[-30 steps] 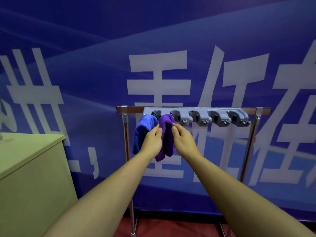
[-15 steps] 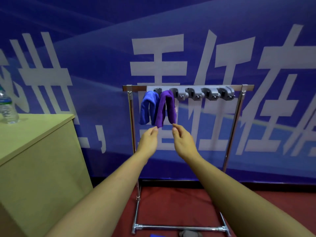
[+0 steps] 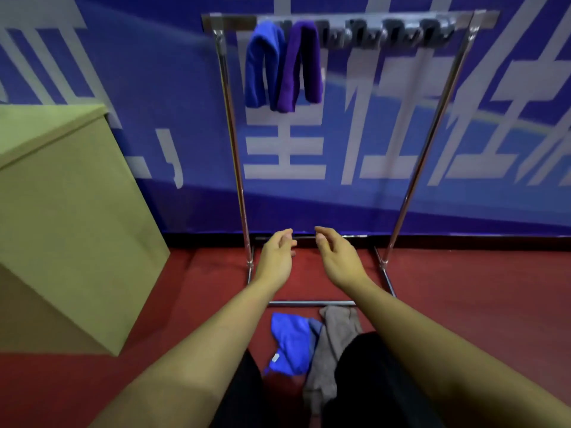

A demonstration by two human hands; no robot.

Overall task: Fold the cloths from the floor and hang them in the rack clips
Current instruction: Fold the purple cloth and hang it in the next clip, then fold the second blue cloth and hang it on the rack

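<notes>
A metal rack (image 3: 234, 143) stands against the blue wall, with a row of grey clips (image 3: 383, 34) on its top bar. A folded blue cloth (image 3: 261, 63) and a folded purple cloth (image 3: 301, 64) hang from the two leftmost clips. On the red floor in front of the rack lie a crumpled blue cloth (image 3: 292, 342) and a grey cloth (image 3: 332, 344), partly hidden by my dark trouser legs. My left hand (image 3: 276, 256) and my right hand (image 3: 335, 256) hover low before the rack, fingers relaxed, holding nothing.
A yellow-green cabinet (image 3: 61, 217) stands to the left of the rack. The rack's floor frame (image 3: 312, 303) lies just beyond the floor cloths. The blue banner wall (image 3: 340, 149) with white characters closes off the back.
Both hands have let go of the purple cloth and dropped well below the clips. My view has tilted down, so the floor cloths now show.
</notes>
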